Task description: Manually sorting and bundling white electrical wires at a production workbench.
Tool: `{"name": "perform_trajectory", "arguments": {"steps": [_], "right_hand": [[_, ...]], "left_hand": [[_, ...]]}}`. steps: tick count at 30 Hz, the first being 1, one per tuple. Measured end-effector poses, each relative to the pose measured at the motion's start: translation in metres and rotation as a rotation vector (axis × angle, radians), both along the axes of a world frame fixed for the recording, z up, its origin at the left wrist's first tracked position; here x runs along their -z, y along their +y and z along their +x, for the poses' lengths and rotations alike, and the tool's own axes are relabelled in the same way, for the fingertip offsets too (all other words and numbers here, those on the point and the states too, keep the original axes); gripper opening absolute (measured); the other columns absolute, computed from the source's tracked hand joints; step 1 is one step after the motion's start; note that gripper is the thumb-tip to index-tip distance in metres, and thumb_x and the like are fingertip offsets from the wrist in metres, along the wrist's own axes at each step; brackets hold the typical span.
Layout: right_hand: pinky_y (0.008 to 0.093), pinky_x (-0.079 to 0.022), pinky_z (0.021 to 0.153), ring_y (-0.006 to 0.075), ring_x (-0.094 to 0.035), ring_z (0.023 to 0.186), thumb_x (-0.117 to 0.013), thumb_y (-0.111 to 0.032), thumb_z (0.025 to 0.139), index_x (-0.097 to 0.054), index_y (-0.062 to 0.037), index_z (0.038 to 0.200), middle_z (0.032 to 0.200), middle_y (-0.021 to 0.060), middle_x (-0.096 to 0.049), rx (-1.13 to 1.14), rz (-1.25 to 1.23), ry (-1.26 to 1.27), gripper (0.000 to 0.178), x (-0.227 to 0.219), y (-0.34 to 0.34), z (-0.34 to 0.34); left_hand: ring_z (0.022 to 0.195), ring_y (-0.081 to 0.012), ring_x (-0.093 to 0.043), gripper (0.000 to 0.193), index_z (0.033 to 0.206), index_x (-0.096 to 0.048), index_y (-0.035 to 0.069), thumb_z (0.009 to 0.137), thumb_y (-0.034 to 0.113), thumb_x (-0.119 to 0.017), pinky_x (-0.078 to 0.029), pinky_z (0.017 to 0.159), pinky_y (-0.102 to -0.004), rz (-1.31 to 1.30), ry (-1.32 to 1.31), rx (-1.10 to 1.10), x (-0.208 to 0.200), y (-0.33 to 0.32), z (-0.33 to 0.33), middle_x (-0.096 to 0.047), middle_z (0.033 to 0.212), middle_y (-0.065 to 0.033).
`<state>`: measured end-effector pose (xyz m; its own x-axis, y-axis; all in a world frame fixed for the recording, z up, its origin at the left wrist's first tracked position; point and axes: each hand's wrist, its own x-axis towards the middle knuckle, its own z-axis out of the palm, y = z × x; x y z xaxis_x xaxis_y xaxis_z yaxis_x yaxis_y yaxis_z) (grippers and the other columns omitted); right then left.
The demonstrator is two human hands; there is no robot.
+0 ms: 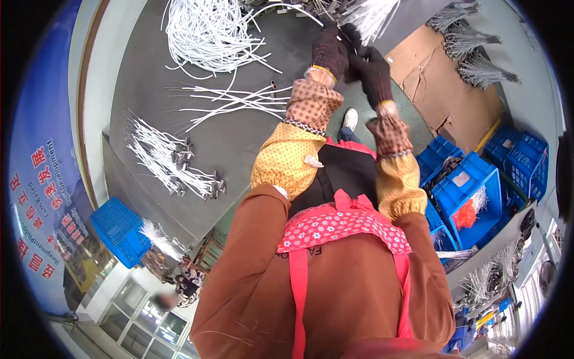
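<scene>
Gloved hands [353,57] at white cable bundle [373,15]

Lying on dark grey worktable [239,143]: tangled white cables [209,33], loose white strands [233,99], bundled white cable pieces with dark ends [170,161].

Even, bright indoor light, no hard shadows under my arms. Fisheye bends edges hard, black corners round the rim. Windows [140,320] at lower left glare pale. Far rim stuff soft, blurry; centre fairly sharp.
</scene>
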<state>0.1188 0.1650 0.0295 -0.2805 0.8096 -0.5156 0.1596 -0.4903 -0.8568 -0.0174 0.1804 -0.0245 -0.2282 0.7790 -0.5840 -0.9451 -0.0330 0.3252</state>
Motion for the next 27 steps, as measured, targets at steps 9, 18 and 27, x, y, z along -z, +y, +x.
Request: {"name": "perform_trajectory", "arguments": {"steps": [9, 18, 27], "right_hand": [[0.0262, -0.031, 0.042, 0.0073, -0.044, 0.045, -0.06, -0.034, 0.095, -0.069, -0.0088, 0.09, 0.059, -0.0023, -0.052, -0.442, 0.049, -0.274, 0.028, 0.043, -0.134, 0.29], [0.0258, -0.03, 0.044, 0.008, -0.044, 0.048, -0.059, -0.016, 0.091, -0.064, -0.0041, 0.093, 0.06, -0.0031, -0.045, -0.398, -0.091, -0.248, 0.013, 0.055, -0.13, 0.403], [0.0285, -0.028, 0.036, 0.013, -0.044, 0.039, -0.066, -0.04, 0.095, -0.064, -0.0043, 0.097, 0.056, 0.002, -0.051, -0.069, -0.483, 0.139, 0.036, 0.061, -0.146, 0.384]], "left_hand": [[0.069, -0.027, -0.069, 0.027, 0.109, -0.06, 0.002, 0.103, 0.026, -0.051, -0.058, 0.061, -0.0395, -0.045, 0.194, -0.054, -0.003, -0.023, -0.017, -0.071, 0.085, -0.0143], [0.075, -0.0203, -0.067, 0.029, 0.106, -0.068, 0.002, 0.103, 0.026, -0.051, -0.055, 0.065, -0.0324, 0.069, 0.438, 0.018, -0.026, -0.043, -0.062, -0.071, 0.089, -0.01], [0.075, -0.0308, -0.072, 0.036, 0.103, -0.065, -0.002, 0.103, 0.032, -0.053, -0.061, 0.07, -0.0422, 0.003, 0.346, -0.095, -0.056, -0.069, -0.023, -0.072, 0.088, -0.0166]]}}
